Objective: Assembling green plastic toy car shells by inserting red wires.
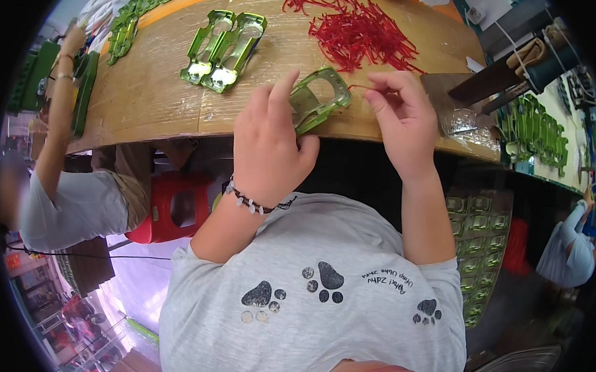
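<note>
My left hand (267, 141) grips a green plastic toy-car body shell (337, 86) with a large opening, holding it tilted over the table's front edge. Between the thumb and fingers of my right hand (404, 123) is a thin red plastic strip (356, 87). Its tip lies close to the shell's right end; whether they touch I cannot tell. Farther off, a heap of similar red strips (365, 39) is spread on the table. Two more shiny green shells (222, 52) lie side by side beyond my left hand.
The plastic-covered table (144, 93) curves around in front of me. Dark bars with a wrapped handle (536, 63) jut in at the right, near stacked green shells (536, 135). At the left, a co-worker's arm (58, 129) reaches over green parts beside a red stool (174, 207).
</note>
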Motion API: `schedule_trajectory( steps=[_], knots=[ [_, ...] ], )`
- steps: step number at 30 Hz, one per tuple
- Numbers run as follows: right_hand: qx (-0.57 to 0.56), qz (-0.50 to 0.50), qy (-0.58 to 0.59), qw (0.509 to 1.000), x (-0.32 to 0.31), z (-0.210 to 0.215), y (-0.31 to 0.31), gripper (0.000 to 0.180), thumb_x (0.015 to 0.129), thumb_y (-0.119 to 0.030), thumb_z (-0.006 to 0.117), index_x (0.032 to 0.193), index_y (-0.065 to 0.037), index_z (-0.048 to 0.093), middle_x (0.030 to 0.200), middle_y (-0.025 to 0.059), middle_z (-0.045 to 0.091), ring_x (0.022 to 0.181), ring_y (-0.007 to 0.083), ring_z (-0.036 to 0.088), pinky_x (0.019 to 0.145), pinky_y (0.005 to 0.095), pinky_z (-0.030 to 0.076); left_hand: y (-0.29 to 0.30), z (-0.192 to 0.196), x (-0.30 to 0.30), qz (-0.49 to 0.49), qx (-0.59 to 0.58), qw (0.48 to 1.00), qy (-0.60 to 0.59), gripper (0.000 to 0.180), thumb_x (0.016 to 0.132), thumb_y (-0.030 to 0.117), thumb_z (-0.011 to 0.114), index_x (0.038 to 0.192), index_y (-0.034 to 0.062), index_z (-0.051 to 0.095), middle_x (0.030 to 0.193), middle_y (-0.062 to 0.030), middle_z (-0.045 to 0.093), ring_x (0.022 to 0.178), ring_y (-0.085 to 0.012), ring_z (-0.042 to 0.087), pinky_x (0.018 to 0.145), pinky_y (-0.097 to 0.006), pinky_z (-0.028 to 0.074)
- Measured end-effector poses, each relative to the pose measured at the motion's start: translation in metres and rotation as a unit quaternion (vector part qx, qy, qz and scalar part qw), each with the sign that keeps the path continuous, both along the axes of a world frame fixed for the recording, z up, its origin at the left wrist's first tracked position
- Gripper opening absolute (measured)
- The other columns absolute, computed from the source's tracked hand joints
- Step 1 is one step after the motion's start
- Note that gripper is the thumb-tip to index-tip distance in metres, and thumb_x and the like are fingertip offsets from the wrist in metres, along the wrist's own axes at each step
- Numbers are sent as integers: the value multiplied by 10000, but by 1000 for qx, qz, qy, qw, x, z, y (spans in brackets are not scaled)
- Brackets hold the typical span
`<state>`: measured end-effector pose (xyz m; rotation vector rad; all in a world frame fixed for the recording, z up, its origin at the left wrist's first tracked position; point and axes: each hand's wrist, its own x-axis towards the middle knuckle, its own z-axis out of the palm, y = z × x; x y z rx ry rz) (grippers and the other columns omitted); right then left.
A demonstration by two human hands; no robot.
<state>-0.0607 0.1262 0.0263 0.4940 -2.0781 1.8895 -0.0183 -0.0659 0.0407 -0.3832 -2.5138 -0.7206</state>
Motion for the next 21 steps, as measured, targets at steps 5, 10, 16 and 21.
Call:
schedule_trajectory(
  steps=[5, 10, 16, 21],
  knots=[
    [15, -36, 90, 995, 8, 5, 3, 155, 817, 64, 696, 952, -12, 682, 899, 67, 593, 787, 137, 580, 667, 235, 470, 7, -1, 8, -67, 15, 996, -51, 739, 583, 33, 768, 1269, 80, 496, 1074, -140, 526, 895, -311, 613, 754, -371, 534],
    [82, -47, 162, 982, 31, 21, 11, 200, 758, 85, 726, 926, -18, 693, 871, 80, 600, 721, 176, 576, 629, 247, 461, 10, -6, 8, -162, 18, 986, -18, 699, 574, 34, 775, 1222, 72, 516, 1186, -145, 578, 935, -313, 640, 710, -368, 546],
    [167, -72, 268, 946, 50, 30, 22, 265, 723, 103, 731, 963, -7, 707, 864, 88, 599, 687, 185, 563, 588, 266, 450, 14, -1, 11, -220, 17, 975, 6, 765, 558, 114, 764, 1301, 183, 594, 964, -47, 580, 702, -214, 615, 590, -323, 517],
    [195, -67, 305, 930, 56, 35, 29, 326, 651, 85, 731, 966, 0, 715, 854, 85, 605, 711, 211, 573, 599, 294, 460, 17, -2, 10, -235, 29, 971, 30, 764, 551, 117, 768, 1294, 179, 601, 940, -37, 573, 685, -201, 609, 575, -314, 510]
  ],
)
